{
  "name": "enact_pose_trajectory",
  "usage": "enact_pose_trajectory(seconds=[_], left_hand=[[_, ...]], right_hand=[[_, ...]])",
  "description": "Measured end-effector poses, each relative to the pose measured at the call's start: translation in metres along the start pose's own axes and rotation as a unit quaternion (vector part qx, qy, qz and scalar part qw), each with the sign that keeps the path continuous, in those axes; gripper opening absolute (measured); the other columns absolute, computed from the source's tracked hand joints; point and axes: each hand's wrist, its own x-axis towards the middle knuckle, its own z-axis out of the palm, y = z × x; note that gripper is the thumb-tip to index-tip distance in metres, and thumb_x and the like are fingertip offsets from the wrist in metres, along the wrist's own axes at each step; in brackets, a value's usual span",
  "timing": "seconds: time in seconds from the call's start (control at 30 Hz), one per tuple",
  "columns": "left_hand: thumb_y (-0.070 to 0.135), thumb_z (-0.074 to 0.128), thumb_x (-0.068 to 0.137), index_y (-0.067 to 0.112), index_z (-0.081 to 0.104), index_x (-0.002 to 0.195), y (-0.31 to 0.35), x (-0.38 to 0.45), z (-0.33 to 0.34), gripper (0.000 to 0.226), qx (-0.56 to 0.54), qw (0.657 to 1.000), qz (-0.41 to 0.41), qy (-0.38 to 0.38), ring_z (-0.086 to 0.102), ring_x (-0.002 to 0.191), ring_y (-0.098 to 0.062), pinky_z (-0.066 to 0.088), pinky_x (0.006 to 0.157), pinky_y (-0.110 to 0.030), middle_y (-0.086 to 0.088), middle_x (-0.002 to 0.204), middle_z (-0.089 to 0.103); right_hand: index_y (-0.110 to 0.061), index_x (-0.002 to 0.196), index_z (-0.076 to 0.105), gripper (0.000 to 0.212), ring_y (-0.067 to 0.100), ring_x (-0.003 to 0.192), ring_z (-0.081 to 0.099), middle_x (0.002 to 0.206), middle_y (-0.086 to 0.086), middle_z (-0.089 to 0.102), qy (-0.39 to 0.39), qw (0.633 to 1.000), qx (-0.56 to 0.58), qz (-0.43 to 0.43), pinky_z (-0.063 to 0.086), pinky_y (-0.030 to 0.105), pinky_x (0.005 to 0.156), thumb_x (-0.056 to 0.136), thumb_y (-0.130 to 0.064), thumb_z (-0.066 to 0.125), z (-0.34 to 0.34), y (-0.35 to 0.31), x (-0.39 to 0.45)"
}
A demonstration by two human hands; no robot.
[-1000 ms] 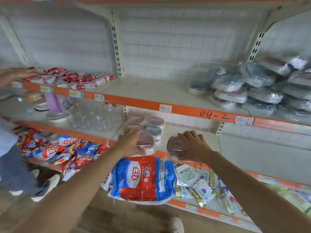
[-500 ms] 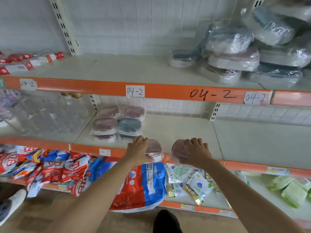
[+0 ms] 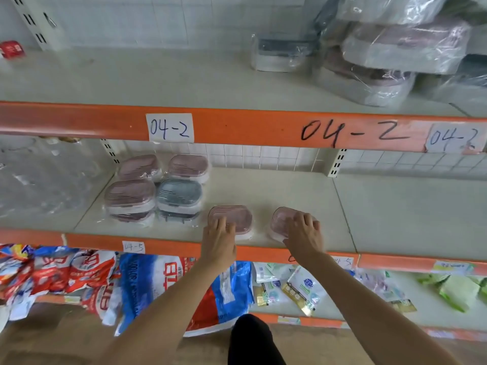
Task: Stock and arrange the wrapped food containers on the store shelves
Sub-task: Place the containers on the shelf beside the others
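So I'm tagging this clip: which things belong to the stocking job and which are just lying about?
Job: left hand and right hand, each on a pink container; stacked containers; middle shelf.
Lying about: detergent bags; sachets; large wrapped tubs.

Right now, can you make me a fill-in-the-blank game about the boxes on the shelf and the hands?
1. The left hand rests on a wrapped container with a ____ lid.
2. The right hand rests on another pink container on the ____ shelf.
3. In the group of stacked containers, the grey-blue container sits at the front ____.
4. The white label on the orange shelf edge reads ____.

Missing words: pink; middle; right; 04-2
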Motion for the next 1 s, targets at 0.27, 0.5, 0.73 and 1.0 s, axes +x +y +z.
enact_pose_trajectory(seconds=[0.27,0.5,0.73,1.0], left_hand=[[0.016,0.044,0.096,0.007,0.013,0.149,-0.011,0.031,-0.003,0.062,-0.118,0.99,0.03,-0.069,0.003,0.145,-0.027,0.02,0.116,-0.037,-0.009,0.157,0.008],[0.012,0.046,0.093,0.009,0.021,0.148,-0.017,0.119,0.009,0.061,-0.114,0.992,-0.03,-0.046,0.009,0.144,-0.029,0.025,0.113,-0.039,-0.008,0.156,0.017],[0.008,0.047,0.089,0.009,0.008,0.15,-0.011,0.118,0.01,0.073,-0.079,0.993,-0.043,-0.071,0.001,0.145,-0.027,0.027,0.111,-0.038,-0.006,0.157,0.005],[0.017,0.047,0.092,0.005,0.051,0.124,-0.009,0.084,-0.035,0.035,-0.003,0.997,0.009,-0.08,0.046,0.12,-0.029,0.041,0.094,-0.038,-0.01,0.128,0.048]], right_hand=[[-0.008,0.15,0.003,0.077,0.029,0.145,-0.001,0.157,0.017,-0.004,-0.089,0.992,0.022,-0.083,0.005,0.04,0.116,0.096,-0.052,0.034,0.011,-0.01,0.012],[-0.011,0.15,-0.006,0.077,0.026,0.145,-0.013,0.156,0.014,-0.015,-0.098,0.993,0.016,-0.061,-0.003,0.039,0.116,0.096,-0.054,0.029,0.028,-0.007,0.093],[-0.01,0.149,-0.013,0.082,0.029,0.143,-0.019,0.154,0.017,-0.022,-0.129,0.99,-0.007,-0.058,-0.007,0.042,0.116,0.095,-0.059,0.025,0.027,-0.011,0.098],[-0.011,0.149,0.012,0.068,0.029,0.14,0.018,0.154,0.011,0.011,-0.109,0.985,0.103,-0.089,0.03,0.043,0.109,0.096,-0.044,0.042,-0.019,0.002,0.061]])
